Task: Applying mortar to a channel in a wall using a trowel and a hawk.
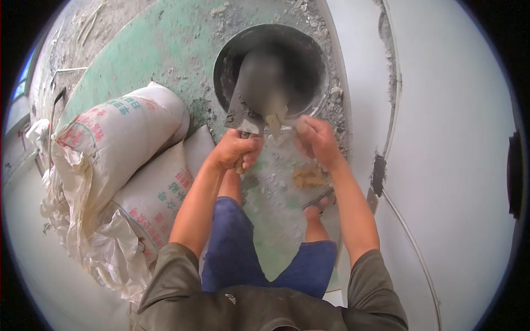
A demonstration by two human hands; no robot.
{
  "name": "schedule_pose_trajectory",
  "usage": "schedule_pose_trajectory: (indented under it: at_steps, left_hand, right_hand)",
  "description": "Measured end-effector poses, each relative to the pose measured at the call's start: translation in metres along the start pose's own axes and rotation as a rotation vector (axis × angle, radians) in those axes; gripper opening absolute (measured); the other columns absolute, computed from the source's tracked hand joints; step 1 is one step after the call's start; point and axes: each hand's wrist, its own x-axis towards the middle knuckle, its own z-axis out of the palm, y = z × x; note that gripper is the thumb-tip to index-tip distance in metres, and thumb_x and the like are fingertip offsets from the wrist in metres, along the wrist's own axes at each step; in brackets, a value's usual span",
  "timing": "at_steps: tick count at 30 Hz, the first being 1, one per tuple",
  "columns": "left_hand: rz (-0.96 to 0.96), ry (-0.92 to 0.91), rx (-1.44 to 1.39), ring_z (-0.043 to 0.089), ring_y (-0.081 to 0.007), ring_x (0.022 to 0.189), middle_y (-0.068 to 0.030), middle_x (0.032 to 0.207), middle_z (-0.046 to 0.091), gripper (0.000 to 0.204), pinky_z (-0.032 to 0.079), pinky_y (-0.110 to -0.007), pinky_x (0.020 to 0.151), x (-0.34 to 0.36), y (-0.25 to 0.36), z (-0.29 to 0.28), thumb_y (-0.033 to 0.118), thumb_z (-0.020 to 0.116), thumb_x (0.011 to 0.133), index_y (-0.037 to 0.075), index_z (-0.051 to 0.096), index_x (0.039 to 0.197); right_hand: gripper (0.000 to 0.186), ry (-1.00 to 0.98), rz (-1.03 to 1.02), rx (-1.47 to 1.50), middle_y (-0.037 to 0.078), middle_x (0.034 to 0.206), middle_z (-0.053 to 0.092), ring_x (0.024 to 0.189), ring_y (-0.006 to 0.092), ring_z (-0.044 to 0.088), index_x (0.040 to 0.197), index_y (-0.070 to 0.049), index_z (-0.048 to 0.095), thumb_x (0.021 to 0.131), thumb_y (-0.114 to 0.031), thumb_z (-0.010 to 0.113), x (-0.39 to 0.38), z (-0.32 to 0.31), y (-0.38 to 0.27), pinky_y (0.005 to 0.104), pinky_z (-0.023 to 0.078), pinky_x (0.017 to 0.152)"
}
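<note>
My left hand (pixel 236 149) is closed around the handle of a flat steel trowel (pixel 245 102), whose blade reaches up over a black round bucket (pixel 319 94). The blade carries grey mortar. My right hand (pixel 316 139) is beside it, fingers curled on a small pale scraper-like piece (pixel 275 122) at the trowel's lower edge. Both hands hover just below the bucket's near rim. The bucket's inside is blurred and dark.
Two white woven sacks (pixel 118 138) lie stacked at my left. The green floor (pixel 160 60) is strewn with mortar crumbs. A white wall (pixel 447 138) with a thin cable runs along the right. My feet in sandals (pixel 320 201) stand below the hands.
</note>
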Motion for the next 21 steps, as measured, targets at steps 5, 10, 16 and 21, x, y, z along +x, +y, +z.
schedule_pose_trajectory:
  at_steps: [5, 10, 16, 21]
  left_hand:
    - [0.025, -0.033, -0.122, 0.042, -0.0118, 0.042, -0.0035, 0.056, 0.045, 0.015, 0.036, -0.026, 0.037, -0.012, 0.017, 0.009, 0.007, 0.066, 0.082, -0.001, 0.054, 0.084]
    - [0.082, -0.011, -0.093, 0.042, -0.0118, 0.043, -0.0035, 0.056, 0.046, 0.013, 0.036, -0.027, 0.037, -0.004, 0.031, 0.005, 0.007, 0.064, 0.082, -0.001, 0.054, 0.081]
    - [0.026, 0.109, 0.248, 0.047, -0.0117, 0.043, -0.0042, 0.058, 0.053, 0.013, 0.037, -0.028, 0.041, 0.002, 0.013, -0.017, 0.007, 0.064, 0.08, 0.004, 0.055, 0.072]
    - [-0.077, 0.228, 0.355, 0.052, -0.0116, 0.048, -0.0023, 0.058, 0.055, 0.012, 0.039, -0.027, 0.042, -0.003, 0.014, 0.015, 0.007, 0.068, 0.074, 0.0, 0.063, 0.083]
  right_hand:
    - [0.031, 0.112, -0.114, -0.295, -0.001, 0.061, 0.054, 0.05, 0.0068, 0.047, 0.078, -0.006, 0.059, 0.095, -0.032, 0.06, 0.009, -0.012, 0.042, 0.0242, 0.038, 0.046]
    - [0.031, 0.301, -0.139, -0.837, -0.002, 0.061, 0.054, 0.051, 0.0069, 0.049, 0.082, -0.006, 0.059, 0.096, -0.034, 0.059, -0.038, -0.015, 0.077, 0.0263, 0.04, 0.047]
    - [0.034, 0.372, -0.011, -0.067, 0.0, 0.06, 0.052, 0.049, 0.0065, 0.044, 0.079, -0.006, 0.055, 0.098, -0.034, 0.055, -0.038, 0.015, 0.032, 0.0241, 0.035, 0.045]
    - [0.033, 0.205, -0.128, 0.005, 0.0, 0.059, 0.051, 0.048, 0.0067, 0.044, 0.077, -0.006, 0.054, 0.099, -0.03, 0.052, 0.009, 0.01, 0.038, 0.0235, 0.033, 0.044]
